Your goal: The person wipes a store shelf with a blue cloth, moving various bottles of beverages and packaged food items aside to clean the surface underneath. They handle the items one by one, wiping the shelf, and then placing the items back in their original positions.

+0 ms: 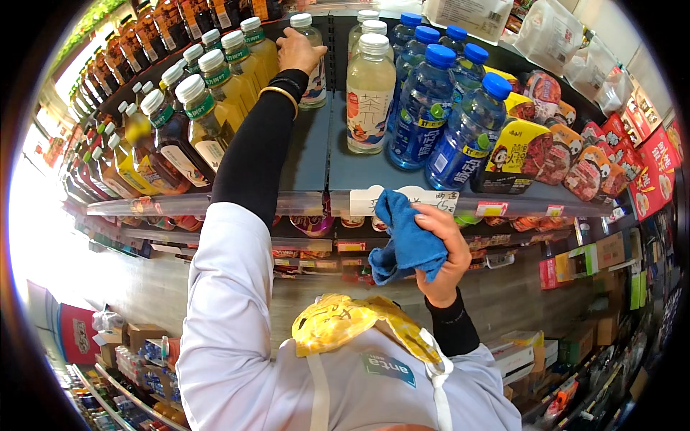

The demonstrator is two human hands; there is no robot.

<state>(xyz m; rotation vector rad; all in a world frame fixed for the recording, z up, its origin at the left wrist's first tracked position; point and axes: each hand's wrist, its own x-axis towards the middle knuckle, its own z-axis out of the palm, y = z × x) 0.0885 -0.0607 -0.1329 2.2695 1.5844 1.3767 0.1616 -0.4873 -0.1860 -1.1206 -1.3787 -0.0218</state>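
Note:
My right hand (450, 253) is closed around a crumpled blue cloth (407, 237) in front of the shelf's edge. My left hand (301, 51) reaches over the shelf (302, 161), between a row of yellow tea bottles (265, 51) with white caps and a pale bottle (314, 91) with a white cap. Its thumb overlaps the pale bottle; what the fingertips touch is hidden. To the right stand a pale tea bottle (369, 102) with a printed label and several blue-capped drink bottles (420, 118).
Dark bottles (178, 21) line the back left. Boxed instant meals (520, 151) crowd the shelf's right part. A handwritten price card (364, 201) hangs on the clear front rail (302, 200). Lower shelves hold packaged goods, and cartons (517, 358) stand behind me.

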